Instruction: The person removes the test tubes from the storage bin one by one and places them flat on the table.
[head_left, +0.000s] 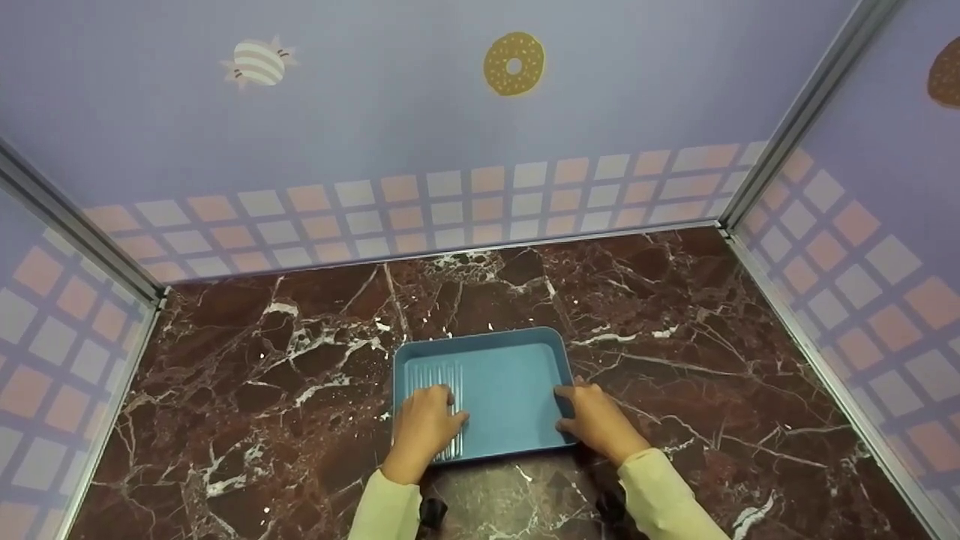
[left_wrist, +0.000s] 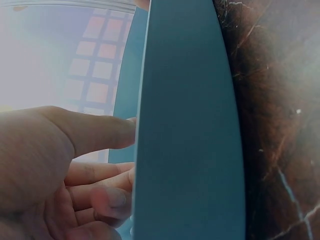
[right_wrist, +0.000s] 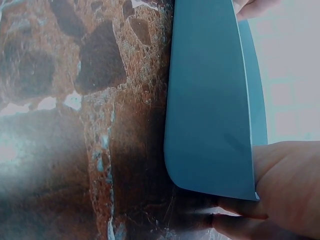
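Note:
A shallow blue rectangular tray (head_left: 517,390) lies on the dark marbled surface, with a ridged strip along its left side. My left hand (head_left: 427,420) is over that strip, its fingers loosely bent and its thumb pointing right. In the left wrist view the thumb and fingers of the left hand (left_wrist: 65,160) are partly behind the tray's front wall (left_wrist: 190,125). At the right end my right hand (head_left: 600,420) grips the side wall, thumb inside the rim. The right wrist view shows fingers of the right hand (right_wrist: 285,185) passing outside the tray's corner (right_wrist: 215,170).
The brown marbled tabletop (head_left: 247,420) spreads around the tray. A lilac back wall (head_left: 390,112) with pink and white squares rises behind it, and similar side panels (head_left: 862,300) stand left and right.

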